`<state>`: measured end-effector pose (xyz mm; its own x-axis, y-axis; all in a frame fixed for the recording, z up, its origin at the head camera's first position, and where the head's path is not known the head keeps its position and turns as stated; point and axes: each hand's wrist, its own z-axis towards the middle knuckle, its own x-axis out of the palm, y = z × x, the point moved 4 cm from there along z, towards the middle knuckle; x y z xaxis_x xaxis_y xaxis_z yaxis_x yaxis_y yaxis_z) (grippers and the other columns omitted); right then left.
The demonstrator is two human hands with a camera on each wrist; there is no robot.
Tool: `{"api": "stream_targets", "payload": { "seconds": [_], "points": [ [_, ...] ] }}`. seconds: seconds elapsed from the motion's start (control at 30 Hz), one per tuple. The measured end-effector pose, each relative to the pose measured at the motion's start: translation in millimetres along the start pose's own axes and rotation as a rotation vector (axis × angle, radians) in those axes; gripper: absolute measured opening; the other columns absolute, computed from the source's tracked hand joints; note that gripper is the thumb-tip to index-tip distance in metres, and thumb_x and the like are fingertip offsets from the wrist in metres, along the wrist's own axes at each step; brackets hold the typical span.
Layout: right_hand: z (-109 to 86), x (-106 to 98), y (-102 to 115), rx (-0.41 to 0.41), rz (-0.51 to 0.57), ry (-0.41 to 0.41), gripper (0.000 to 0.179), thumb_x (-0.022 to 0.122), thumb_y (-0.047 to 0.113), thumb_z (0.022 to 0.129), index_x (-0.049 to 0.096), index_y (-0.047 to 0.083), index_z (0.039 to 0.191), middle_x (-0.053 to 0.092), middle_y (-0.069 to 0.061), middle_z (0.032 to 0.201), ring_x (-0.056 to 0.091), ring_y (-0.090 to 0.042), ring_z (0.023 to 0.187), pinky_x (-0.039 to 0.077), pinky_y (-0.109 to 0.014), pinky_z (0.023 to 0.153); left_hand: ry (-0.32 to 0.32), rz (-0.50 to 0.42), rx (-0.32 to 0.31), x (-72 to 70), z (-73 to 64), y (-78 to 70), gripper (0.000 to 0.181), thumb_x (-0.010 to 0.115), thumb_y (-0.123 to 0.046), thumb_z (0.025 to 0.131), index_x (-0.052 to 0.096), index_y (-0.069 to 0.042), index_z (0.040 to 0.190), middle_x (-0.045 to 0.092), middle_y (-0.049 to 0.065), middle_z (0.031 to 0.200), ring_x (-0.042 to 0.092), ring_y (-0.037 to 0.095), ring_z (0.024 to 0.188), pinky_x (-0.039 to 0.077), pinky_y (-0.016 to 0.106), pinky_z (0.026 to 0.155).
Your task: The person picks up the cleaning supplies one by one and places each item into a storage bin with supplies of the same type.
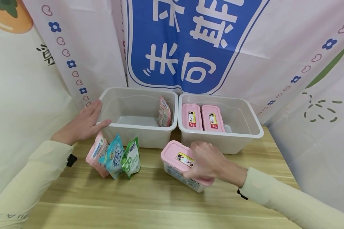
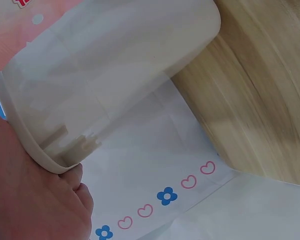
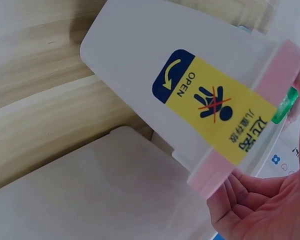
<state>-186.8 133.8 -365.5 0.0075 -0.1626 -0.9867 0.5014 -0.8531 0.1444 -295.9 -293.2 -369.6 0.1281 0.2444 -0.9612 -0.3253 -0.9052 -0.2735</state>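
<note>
Pink-lidded box (image 1: 179, 173): you grip its lid (image 1: 172, 151) in your right hand (image 1: 207, 160), just off the near left corner of the right bin (image 1: 235, 143). Your left hand (image 1: 81, 124) grips the left bin (image 1: 154, 138) by its left rim. Inside: two like boxes (image 1: 192, 109), right; one packet (image 1: 164, 113), left. Outside: this box, three packets (image 1: 114, 157) on the desk (image 1: 132, 203).

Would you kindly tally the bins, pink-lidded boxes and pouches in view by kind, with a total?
Bins: 2
Pink-lidded boxes: 3
Pouches: 4
Total: 9
</note>
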Motion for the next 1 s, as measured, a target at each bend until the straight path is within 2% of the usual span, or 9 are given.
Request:
{"api": "stream_targets", "payload": {
  "seconds": [0.33, 0.67, 0.83, 1.0],
  "points": [
    [-17.8, -11.8, -11.5, -0.011, 0.005, -0.007, 0.069, 0.087, 0.063, 0.059, 0.064, 0.009, 0.095, 0.054, 0.006, 0.075, 0.052, -0.010, 0.064, 0.042, -0.022, 0.052, 0.009, -0.004, -0.003, -1.4, -1.0, -1.5, 0.095, 0.038, -0.056, 0.110, -0.007, 0.006, 0.165, -0.011, 0.028, 0.175, -0.004, 0.049, 0.163, 0.002, 0.069, 0.131],
    [-39.4, -24.5, -20.5, 0.006, 0.001, -0.023, 0.073, 0.088, 0.057, 0.057, 0.069, 0.005, 0.105, 0.060, 0.005, 0.081, 0.054, -0.009, 0.069, 0.044, -0.020, 0.054, 0.020, -0.008, -0.009, -0.2, -0.6, -0.1, 0.095, 0.037, -0.057, 0.110, -0.007, 0.006, 0.165, -0.013, 0.028, 0.175, -0.006, 0.050, 0.163, 0.001, 0.068, 0.131],
    [-46.8, -36.1, -22.6, 0.017, -0.023, -0.037, 0.070, 0.087, 0.056, 0.056, 0.069, 0.007, 0.103, 0.059, 0.006, 0.079, 0.053, -0.010, 0.068, 0.041, -0.021, 0.053, 0.019, -0.010, -0.010, -0.2, -0.5, 0.2, 0.095, 0.037, -0.057, 0.110, -0.008, 0.006, 0.165, -0.013, 0.027, 0.175, -0.005, 0.050, 0.163, 0.001, 0.068, 0.131],
    [-54.1, -48.9, -24.7, 0.040, 0.003, -0.033, 0.065, 0.087, 0.053, 0.058, 0.069, 0.007, 0.101, 0.058, 0.007, 0.076, 0.052, -0.008, 0.065, 0.040, -0.020, 0.051, 0.016, -0.009, -0.008, -0.1, -0.3, 0.2, 0.095, 0.037, -0.057, 0.110, -0.007, 0.006, 0.165, -0.013, 0.027, 0.175, -0.006, 0.049, 0.163, 0.001, 0.068, 0.131]
  ]
}}
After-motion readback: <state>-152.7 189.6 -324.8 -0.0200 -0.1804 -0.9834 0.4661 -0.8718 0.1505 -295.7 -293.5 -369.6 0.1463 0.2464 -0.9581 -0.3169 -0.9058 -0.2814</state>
